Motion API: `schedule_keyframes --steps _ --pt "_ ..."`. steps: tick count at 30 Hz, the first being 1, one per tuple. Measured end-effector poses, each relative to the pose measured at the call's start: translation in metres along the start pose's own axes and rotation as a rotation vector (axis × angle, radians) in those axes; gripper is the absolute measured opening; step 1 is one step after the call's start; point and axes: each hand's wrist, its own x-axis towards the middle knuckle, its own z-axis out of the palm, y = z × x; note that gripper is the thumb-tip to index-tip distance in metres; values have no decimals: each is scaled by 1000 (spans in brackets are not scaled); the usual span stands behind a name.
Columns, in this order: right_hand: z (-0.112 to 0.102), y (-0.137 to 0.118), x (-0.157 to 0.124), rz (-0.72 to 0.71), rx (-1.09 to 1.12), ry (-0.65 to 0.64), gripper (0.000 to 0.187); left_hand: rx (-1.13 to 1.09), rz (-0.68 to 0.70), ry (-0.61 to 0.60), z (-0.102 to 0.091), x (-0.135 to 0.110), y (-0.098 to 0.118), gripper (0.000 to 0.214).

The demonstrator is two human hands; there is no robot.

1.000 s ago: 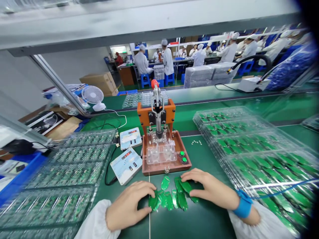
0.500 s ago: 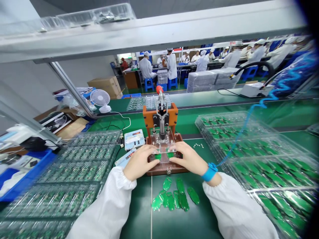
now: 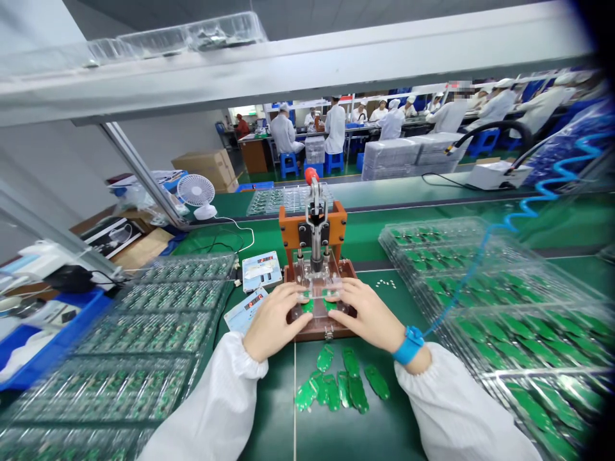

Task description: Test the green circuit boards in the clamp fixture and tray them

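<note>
A test fixture (image 3: 314, 237) with an orange frame, a red-knobbed toggle clamp and a brown base stands in front of me. Two green circuit boards lie side by side on its clear plate. My left hand (image 3: 276, 320) has thumb and fingertips at the edges of the left circuit board (image 3: 307, 306). In the same way my right hand (image 3: 369, 315), with a blue wrist strap (image 3: 408, 346), holds the right circuit board (image 3: 330, 305). The fingers partly cover both boards. Nearer to me, several loose green circuit boards (image 3: 355, 392) lie in a heap on the green mat.
Clear trays of boards (image 3: 163, 326) line the left; more trays of green boards (image 3: 509, 320) stand right. Two small meters (image 3: 262, 270) with red digits sit left of the fixture. A coiled blue cord (image 3: 485, 243) runs from the strap. Tiny white pieces (image 3: 385, 283) lie right.
The thumbs and fingers have shifted slightly on the two boards, and both hands remain at the fixture. The whole view has moved a little. The lower meter's display is more exposed.
</note>
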Motion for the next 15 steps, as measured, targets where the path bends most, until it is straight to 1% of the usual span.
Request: schedule_keyframes --steps 4,11,13,15 --pt "2 -2 -4 5 -25 11 21 -20 14 84 10 -7 -2 18" --pt "4 -3 -10 11 -53 3 24 14 -2 161 21 -17 -2 22" --pt "4 -2 -9 17 -57 -5 24 16 3 208 22 -19 -1 23" --pt "5 -1 -9 22 -57 -11 24 7 -3 280 21 -20 1 19"
